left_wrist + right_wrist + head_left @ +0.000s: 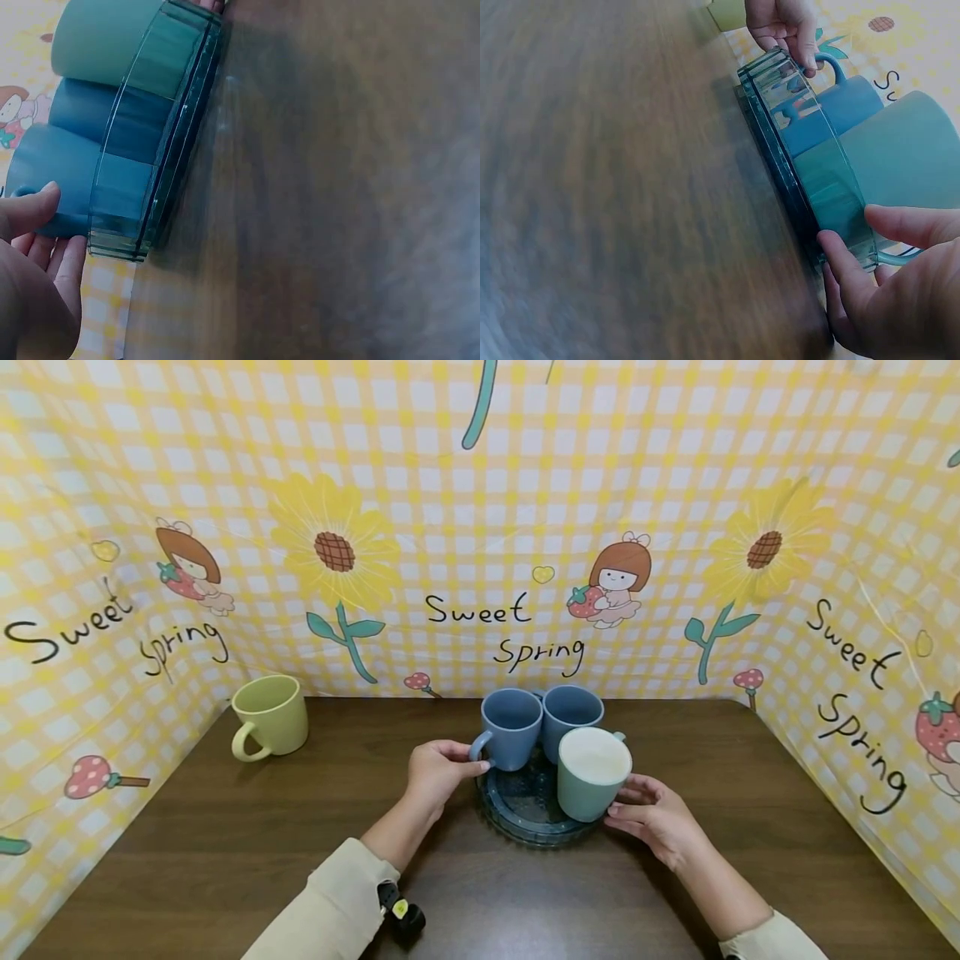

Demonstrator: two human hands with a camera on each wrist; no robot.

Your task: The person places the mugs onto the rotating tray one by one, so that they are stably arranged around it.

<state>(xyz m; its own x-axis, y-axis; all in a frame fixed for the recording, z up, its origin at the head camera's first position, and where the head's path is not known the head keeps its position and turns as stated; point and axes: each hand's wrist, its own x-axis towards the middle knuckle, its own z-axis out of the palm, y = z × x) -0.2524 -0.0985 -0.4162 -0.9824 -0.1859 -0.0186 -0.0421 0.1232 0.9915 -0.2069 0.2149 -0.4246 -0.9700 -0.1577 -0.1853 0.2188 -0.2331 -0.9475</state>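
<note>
A round, clear blue-green tray [525, 806] stands on the table with two blue mugs and a pale green mug inside its wall. My left hand [438, 772] pinches the handle of the left blue mug [512, 731], its fingertips close against the tray's rim. Behind that mug's right side stands the other blue mug [558, 722]. In front is the green mug [588, 789], seemingly filled with something whitish. At the tray's right edge, my right hand [660, 822] holds the wall; in the right wrist view the thumb [904, 221] lies beside the green mug.
A yellow-green mug [281, 718] stands at the back left of the brown wooden table [360, 785]. Behind and at both sides hangs a yellow checked cloth [480, 527] printed with flowers and figures. A black strap-like device [401, 914] sits on the left sleeve.
</note>
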